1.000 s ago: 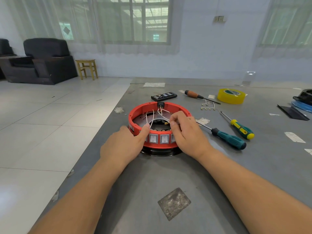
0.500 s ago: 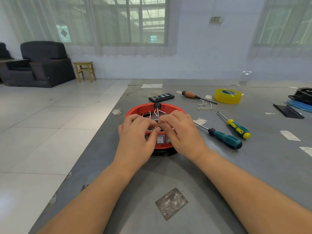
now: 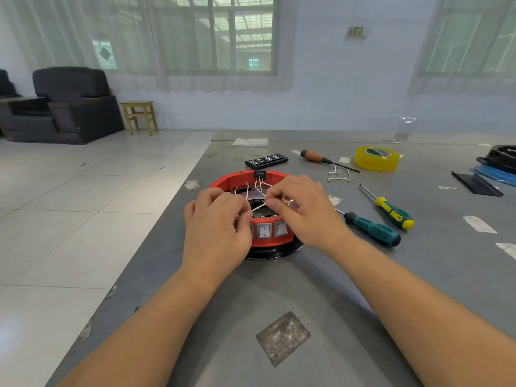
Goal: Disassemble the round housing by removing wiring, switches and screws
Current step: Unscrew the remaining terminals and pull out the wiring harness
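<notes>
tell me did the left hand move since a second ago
Yes: the left hand went from the red housing's outer left wall up over its rim, toward the wires.

There is one round red housing (image 3: 275,238) on the counter (image 3: 418,275). Two white switches (image 3: 264,231) show on its front, and a third peeks out beside the left hand (image 3: 216,233). One black plug part (image 3: 259,174) sits at its back rim. There are two hands, the left hand and the right hand (image 3: 304,210). Three screwdrivers lie nearby: one teal (image 3: 372,229), one green and yellow (image 3: 391,212), one orange (image 3: 317,157). There is one yellow tape roll (image 3: 377,159), one black remote (image 3: 266,161), and one loose bunch of wires (image 3: 339,174). On the floor stand one stool (image 3: 139,115) and one full armchair (image 3: 69,107).
</notes>
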{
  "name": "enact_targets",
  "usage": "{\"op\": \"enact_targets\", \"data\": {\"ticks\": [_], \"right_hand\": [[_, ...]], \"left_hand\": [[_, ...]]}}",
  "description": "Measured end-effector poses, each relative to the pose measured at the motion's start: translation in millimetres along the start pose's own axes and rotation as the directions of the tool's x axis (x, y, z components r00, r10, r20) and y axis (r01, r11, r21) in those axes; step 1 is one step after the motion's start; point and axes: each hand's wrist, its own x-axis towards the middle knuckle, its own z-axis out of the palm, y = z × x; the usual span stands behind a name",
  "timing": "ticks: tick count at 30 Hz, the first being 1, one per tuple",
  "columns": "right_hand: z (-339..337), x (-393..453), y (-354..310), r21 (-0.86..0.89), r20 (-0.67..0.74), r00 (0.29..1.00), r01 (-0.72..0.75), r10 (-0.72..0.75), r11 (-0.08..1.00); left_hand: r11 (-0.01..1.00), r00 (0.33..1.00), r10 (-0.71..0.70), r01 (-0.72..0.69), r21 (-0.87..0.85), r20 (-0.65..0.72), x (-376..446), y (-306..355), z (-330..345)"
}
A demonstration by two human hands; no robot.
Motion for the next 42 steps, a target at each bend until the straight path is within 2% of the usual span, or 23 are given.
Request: {"op": "enact_targets", "data": {"ticks": [3,5,12,19,22,27,30,32,34,36,38,42], "right_hand": [[-7.9,3.4,-2.5,-0.241,0.041,0.987,0.16,-0.155,0.957],[-9.5,5.0,-3.5,-0.299,0.057,0.981,0.194,-0.185,0.934],[-5.6,6.2,-3.8,-0.125,0.031,0.994,0.112,-0.109,0.986],[-4.6,3.2,-5.6,0.013,0.016,0.995,0.099,-0.099,0.995],[-6.9,3.7,-5.5,-0.014,0.024,0.991,0.134,-0.134,0.991],[-6.9,6.1,-5.2,-0.198,0.032,0.973,0.232,-0.23,0.952],[-3.3,5.9,-6.6,-0.138,-0.022,0.99,0.136,-0.141,0.981],[1.0,3.6,-7.4,-0.037,-0.076,0.997,0.022,-0.024,0.999],[5.0,-0.4,-8.2,0.002,-0.126,0.992,-0.021,0.021,1.0],[9.0,-4.8,-11.1,-0.036,-0.132,0.991,0.013,-0.018,0.999],[13.5,-7.6,-14.5,-0.081,-0.099,0.992,0.073,-0.081,0.994],[22.6,-9.7,-18.3,-0.128,-0.125,0.983,0.121,-0.137,0.984]], "left_hand": [[0.983,0.997,0.079,-0.079,0.164,0.009,1.1,0.7,-4.1],[0.977,0.996,0.09,-0.092,0.191,0.016,1.1,0.9,-4.9],[0.997,0.998,0.059,-0.059,0.054,0.0,-0.1,2.3,-2.4],[0.995,0.995,0.089,-0.086,0.057,-0.052,0.7,-0.9,-0.6],[0.992,0.992,0.112,-0.107,0.073,-0.063,0.3,-0.8,-0.5],[0.989,0.992,0.113,-0.107,0.099,-0.053,-0.1,1.4,-1.8],[0.998,0.996,0.056,-0.056,-0.002,-0.065,0.2,6.1,-3.4],[0.972,0.993,-0.107,0.092,-0.217,-0.058,-1.2,11.4,-3.1],[0.846,0.95,-0.311,0.292,-0.446,0.031,-1.0,16.0,-2.4],[0.713,0.909,-0.406,0.382,-0.588,0.098,-1.1,19.1,-1.6],[0.622,0.885,-0.449,0.409,-0.668,0.124,-1.1,20.8,-2.2],[0.552,0.877,-0.451,0.419,-0.721,0.164,-1.8,21.7,-2.9]]}}
